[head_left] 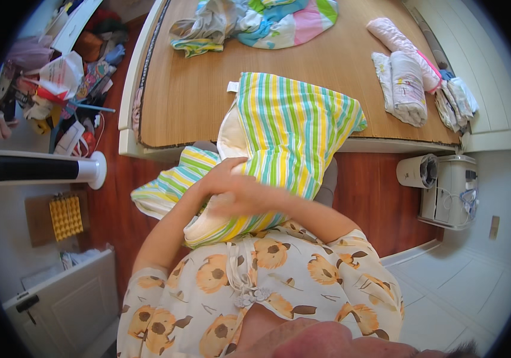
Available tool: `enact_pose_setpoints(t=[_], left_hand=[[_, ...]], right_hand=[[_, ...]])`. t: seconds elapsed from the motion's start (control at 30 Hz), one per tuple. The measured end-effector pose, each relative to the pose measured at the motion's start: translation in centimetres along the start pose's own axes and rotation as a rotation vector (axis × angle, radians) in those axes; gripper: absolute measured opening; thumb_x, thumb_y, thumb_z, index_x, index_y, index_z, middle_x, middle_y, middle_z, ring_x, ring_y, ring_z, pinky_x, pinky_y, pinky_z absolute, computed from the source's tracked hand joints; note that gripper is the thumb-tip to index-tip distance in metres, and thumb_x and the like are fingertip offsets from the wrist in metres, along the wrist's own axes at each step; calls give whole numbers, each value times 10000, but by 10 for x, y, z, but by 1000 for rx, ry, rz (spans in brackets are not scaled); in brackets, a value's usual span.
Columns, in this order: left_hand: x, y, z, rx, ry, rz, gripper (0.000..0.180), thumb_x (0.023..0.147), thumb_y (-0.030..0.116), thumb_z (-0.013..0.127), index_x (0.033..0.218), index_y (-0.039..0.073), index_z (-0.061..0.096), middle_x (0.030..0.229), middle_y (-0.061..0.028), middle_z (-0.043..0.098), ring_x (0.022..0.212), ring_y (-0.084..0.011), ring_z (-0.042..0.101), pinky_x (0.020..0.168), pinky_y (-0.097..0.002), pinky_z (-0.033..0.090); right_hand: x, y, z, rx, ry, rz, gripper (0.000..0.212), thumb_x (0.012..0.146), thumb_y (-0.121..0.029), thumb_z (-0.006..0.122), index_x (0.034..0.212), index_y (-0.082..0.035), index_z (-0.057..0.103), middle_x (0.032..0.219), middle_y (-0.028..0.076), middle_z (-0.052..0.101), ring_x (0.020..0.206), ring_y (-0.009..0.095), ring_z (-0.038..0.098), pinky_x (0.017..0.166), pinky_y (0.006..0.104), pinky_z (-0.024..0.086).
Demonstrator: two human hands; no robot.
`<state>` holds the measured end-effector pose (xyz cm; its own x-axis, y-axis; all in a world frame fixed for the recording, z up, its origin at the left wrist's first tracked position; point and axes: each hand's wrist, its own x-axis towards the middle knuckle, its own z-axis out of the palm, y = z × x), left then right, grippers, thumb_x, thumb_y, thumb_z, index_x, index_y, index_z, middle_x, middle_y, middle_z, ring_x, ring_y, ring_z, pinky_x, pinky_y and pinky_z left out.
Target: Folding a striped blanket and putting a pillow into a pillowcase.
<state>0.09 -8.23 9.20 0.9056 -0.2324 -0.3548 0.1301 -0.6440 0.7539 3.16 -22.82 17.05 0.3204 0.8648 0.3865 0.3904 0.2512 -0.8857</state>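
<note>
Over the near edge of the brown mat [190, 107], spilling off toward the lap: striped cloth [291, 119] in yellow, green, blue and white, with pale lining [230, 132] showing at the folds. Off the mat's near edge, to the left: striped flap [172, 182], apparently of the same piece.

Looks light for its spread, soft throughout, perhaps thinly padded. Likely to sag and crease wherever unsupported; not fragile, by the look of it. Probably more grippy than slick, yet liable to slide off the mat by its own hang.

Beyond the mat's near edge, at the lower folds: left hand [222, 178] against the fabric, right hand [240, 200] crossed just in front, blurred. Cannot tell grasping from mere resting in the left fingers, partly hidden; same for the right, too smeared to read.

Best held by doubled edges, pinching shell and lining together. Could take the corner on the mat beside the white tag [233, 87], but not by the tag alone.

At the mat's far side: grey cloth [214, 21], crumpled. Along the mat's right: pink roll [396, 39], white roll [411, 89].
</note>
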Motion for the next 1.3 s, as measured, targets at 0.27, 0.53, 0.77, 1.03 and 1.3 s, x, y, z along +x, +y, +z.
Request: enact_pose_setpoints(t=[0.27,0.53,0.77,1.03,1.3], left_hand=[[-1,6,-1,-65,-144,66,608,770,343,700,1264,41,513,1307,-224,460,1248,-348,415,1037,-383,335],[7,-4,-10,-129,-189,42,590,768,304,695,1267,50,510,1302,-217,473,1250,-336,421,1038,-384,338],[15,-20,-12,-202,-145,34,566,747,240,666,1257,50,509,1302,-221,457,1237,-349,417,1043,-388,332],[13,-11,-13,-160,-34,41,552,729,167,637,1257,74,503,1388,-214,377,1292,-362,360,1068,-402,303],[8,1,-20,37,34,69,520,760,238,666,1238,92,520,1322,-225,438,1228,-379,421,1021,-409,360]], right_hand=[[-23,188,-165,-914,483,551,409,814,-283,660,1109,-9,583,1111,187,585,1020,309,572,865,386,468],[-3,262,-203,-1247,261,788,682,736,-460,701,1217,-30,480,1238,159,502,1176,319,463,977,515,361],[-7,271,-225,-862,2,1134,687,675,-510,725,1117,-11,562,1074,190,617,1030,331,581,896,435,449],[-62,192,-215,-746,558,914,467,739,-354,720,1072,-56,584,965,179,654,928,337,620,786,404,486],[-148,72,-186,-420,922,599,440,745,-45,714,1150,-29,542,1039,89,648,955,184,604,824,318,468]])
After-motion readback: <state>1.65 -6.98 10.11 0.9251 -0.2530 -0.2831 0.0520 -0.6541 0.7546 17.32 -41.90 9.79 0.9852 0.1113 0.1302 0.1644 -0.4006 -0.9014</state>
